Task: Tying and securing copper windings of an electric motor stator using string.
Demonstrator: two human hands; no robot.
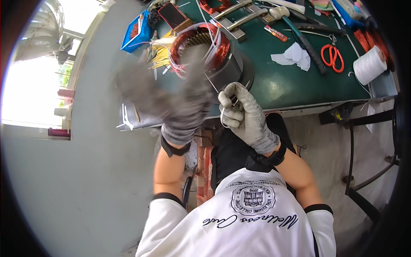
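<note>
A motor stator (234, 64) with copper windings (182, 45) stands at the table's near edge, white leads looped over its top. My left hand (171, 98), in a grey glove, is smeared by motion in front of the stator's left side; its fingers cannot be made out. Just right of it, my right hand (248, 111), in a pale grey glove, has its fingers curled closed. A thin, dark metal rod (212, 83) sticks out of this grip toward the stator, and a bit of white cord (222, 116) hangs by the fingers.
On the green table (265, 92) lie torn white paper (295, 55), red-handled scissors (333, 58), a hammer (306, 45) and a red lighter-like stick (276, 33). A white thread spool (370, 65) stands far right. Yellow strips (160, 58) and a blue bin (132, 36) sit left.
</note>
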